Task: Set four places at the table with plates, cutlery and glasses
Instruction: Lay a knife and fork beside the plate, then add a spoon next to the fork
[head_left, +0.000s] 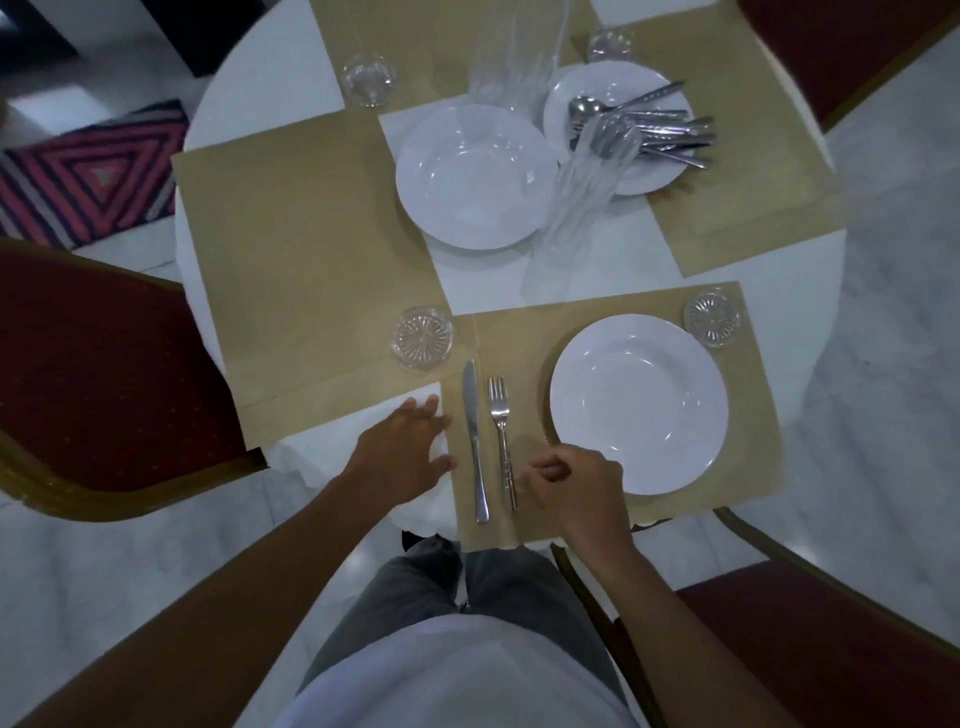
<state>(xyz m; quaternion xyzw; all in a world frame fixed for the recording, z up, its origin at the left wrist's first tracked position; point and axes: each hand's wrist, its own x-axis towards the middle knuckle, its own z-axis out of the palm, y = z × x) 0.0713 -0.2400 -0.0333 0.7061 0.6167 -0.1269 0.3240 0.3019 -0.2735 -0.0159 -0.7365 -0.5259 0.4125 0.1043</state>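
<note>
On the near tan placemat (748, 405) lies a white plate (639, 405), with a fork (501, 431) and a knife (474, 441) side by side to its left. My right hand (576, 493) is curled shut just right of the fork's handle, holding nothing I can see. My left hand (410, 447) is spread open, flat at the mat's left edge. A stack of white plates (475, 176) sits mid-table. Behind it, a smaller plate (618, 130) carries a heap of cutlery (654, 130). Tall clear glasses (582, 202) stand between them.
Glass coasters (422, 339) (712, 318) (370, 78) (610, 44) sit at the mats' corners. More tall glasses (511, 62) stand at the back. Red upholstered chairs (93, 374) (810, 639) flank the round white table (249, 78). A bare tan mat (301, 249) lies on the left.
</note>
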